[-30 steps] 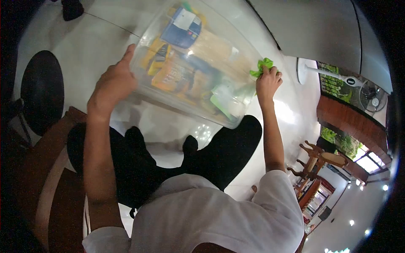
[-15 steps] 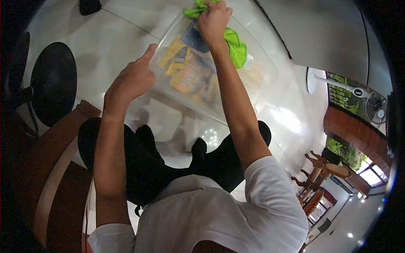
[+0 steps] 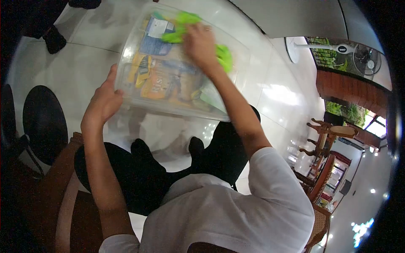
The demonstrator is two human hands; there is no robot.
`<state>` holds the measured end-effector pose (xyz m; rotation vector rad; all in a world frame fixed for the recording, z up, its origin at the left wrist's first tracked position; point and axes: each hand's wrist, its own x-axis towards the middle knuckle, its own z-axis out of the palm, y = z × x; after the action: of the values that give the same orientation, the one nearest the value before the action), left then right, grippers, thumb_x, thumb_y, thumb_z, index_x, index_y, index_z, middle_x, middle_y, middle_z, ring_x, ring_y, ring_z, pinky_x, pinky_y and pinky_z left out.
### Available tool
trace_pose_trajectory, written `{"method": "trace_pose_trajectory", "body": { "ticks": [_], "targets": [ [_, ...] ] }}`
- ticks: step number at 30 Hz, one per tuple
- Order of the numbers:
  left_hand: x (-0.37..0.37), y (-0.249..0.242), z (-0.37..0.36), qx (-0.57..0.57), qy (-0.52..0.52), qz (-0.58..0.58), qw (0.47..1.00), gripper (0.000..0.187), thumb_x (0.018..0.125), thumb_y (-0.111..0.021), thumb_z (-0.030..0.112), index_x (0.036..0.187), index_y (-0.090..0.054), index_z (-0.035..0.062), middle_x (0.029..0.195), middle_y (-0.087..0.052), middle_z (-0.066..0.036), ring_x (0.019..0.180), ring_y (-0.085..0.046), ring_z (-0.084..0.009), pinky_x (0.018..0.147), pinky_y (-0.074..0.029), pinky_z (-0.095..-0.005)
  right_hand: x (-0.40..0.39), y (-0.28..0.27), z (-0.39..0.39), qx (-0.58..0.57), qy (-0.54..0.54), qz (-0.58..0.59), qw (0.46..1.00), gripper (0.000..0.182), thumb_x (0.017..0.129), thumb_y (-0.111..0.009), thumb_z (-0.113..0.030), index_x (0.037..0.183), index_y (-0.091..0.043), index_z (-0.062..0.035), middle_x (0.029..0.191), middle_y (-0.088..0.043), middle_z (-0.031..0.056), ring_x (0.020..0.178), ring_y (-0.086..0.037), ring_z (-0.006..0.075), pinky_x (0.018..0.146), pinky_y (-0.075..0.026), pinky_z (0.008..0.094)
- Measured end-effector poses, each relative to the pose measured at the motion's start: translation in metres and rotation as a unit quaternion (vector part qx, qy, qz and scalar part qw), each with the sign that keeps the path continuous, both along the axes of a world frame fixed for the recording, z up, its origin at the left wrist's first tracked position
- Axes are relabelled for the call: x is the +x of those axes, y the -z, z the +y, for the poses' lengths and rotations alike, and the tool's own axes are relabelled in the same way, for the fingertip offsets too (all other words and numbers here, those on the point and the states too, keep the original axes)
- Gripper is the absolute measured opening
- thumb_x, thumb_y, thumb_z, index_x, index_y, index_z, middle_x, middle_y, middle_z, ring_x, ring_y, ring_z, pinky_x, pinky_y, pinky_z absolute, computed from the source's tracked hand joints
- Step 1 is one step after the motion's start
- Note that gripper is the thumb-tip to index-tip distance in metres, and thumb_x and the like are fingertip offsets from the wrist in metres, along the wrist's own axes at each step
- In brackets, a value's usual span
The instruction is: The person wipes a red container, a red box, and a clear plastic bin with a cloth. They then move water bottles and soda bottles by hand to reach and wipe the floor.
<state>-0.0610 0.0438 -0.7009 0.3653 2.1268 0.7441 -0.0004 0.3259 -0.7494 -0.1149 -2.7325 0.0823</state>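
A clear plastic storage box (image 3: 168, 109) sits in front of me, with yellow, orange and blue packets (image 3: 157, 86) visible through its top. My left hand (image 3: 102, 101) grips the box's left edge, its fingers partly hidden against the side. On top of the box, my right hand (image 3: 200, 47) is closed over a bright green cloth (image 3: 223, 58) and presses it against the plastic. Bits of the cloth stick out on both sides of that hand, which is slightly blurred.
Another person's dark-covered foot (image 3: 55, 40) is on the tiled floor at upper left. A round black seat (image 3: 44, 124) and brown wooden furniture (image 3: 67, 185) stand to my left. A grey panel (image 3: 299, 17) is at upper right, beside a standing fan (image 3: 369, 63).
My right hand and the cloth have moved from the box's far edge inward over its top. The box and my left hand appear farther left in view. The other person's foot shows more.
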Motion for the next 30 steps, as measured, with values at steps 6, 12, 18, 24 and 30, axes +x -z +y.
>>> {"method": "trace_pose_trajectory", "body": {
  "ticks": [6, 12, 18, 24, 30],
  "targets": [
    [0.002, 0.017, -0.009, 0.013, 0.035, 0.107, 0.994, 0.068, 0.081, -0.047, 0.007, 0.144, -0.019, 0.0124, 0.128, -0.047, -0.024, 0.117, -0.048, -0.0369, 0.101, -0.035, -0.0388, 0.112, -0.027, 0.116, 0.174, 0.258, -0.241, 0.919, 0.024, 0.071, -0.058, -0.013, 0.094, -0.062, -0.0084, 0.092, -0.062, 0.0092, 0.086, -0.060, 0.0310, 0.068, -0.050, 0.0416],
    [0.001, 0.001, 0.000, -0.036, 0.025, 0.075, 0.996, 0.067, 0.080, -0.048, 0.006, 0.142, -0.023, 0.0071, 0.127, -0.047, -0.027, 0.117, -0.048, -0.0371, 0.100, -0.036, -0.0374, 0.124, -0.026, 0.080, 0.014, 0.339, -0.261, 0.904, 0.016, 0.079, -0.052, -0.013, 0.091, -0.054, -0.0029, 0.079, -0.062, 0.0163, 0.071, -0.062, 0.0355, 0.063, -0.052, 0.0452],
    [-0.012, 0.009, -0.006, -0.011, 0.034, 0.058, 0.998, 0.067, 0.077, -0.049, 0.007, 0.141, -0.029, 0.0069, 0.103, -0.061, -0.023, 0.090, -0.062, -0.0324, 0.083, -0.045, -0.0357, 0.094, 0.008, -0.133, -0.195, 0.092, -0.016, 0.976, 0.020, 0.074, -0.056, -0.011, 0.094, -0.057, -0.0078, 0.084, -0.058, 0.0138, 0.079, -0.057, 0.0333, 0.064, -0.047, 0.0448],
    [-0.020, -0.024, -0.008, -0.044, -0.058, -0.077, 0.994, 0.051, 0.093, -0.040, 0.037, 0.140, -0.035, 0.0190, 0.095, -0.060, -0.005, 0.066, -0.057, -0.0176, 0.069, -0.046, -0.0395, -0.008, -0.022, -0.176, -0.269, -0.011, -0.066, 0.961, 0.013, 0.073, -0.060, -0.014, 0.083, -0.060, -0.0064, 0.087, -0.057, 0.0121, 0.085, -0.055, 0.0308, 0.071, -0.048, 0.0395],
    [0.000, -0.006, 0.025, -0.002, -0.219, 0.016, 0.976, 0.049, 0.095, -0.036, 0.039, 0.122, -0.051, 0.0010, 0.106, -0.060, -0.015, 0.103, -0.055, -0.0260, 0.084, -0.045, -0.0390, 0.139, -0.043, -0.102, -0.254, -0.137, -0.005, 0.957, 0.025, 0.072, -0.062, -0.018, 0.091, -0.057, -0.0029, 0.091, -0.056, 0.0139, 0.103, -0.052, 0.0319, 0.085, -0.045, 0.0441]
  ]
}}
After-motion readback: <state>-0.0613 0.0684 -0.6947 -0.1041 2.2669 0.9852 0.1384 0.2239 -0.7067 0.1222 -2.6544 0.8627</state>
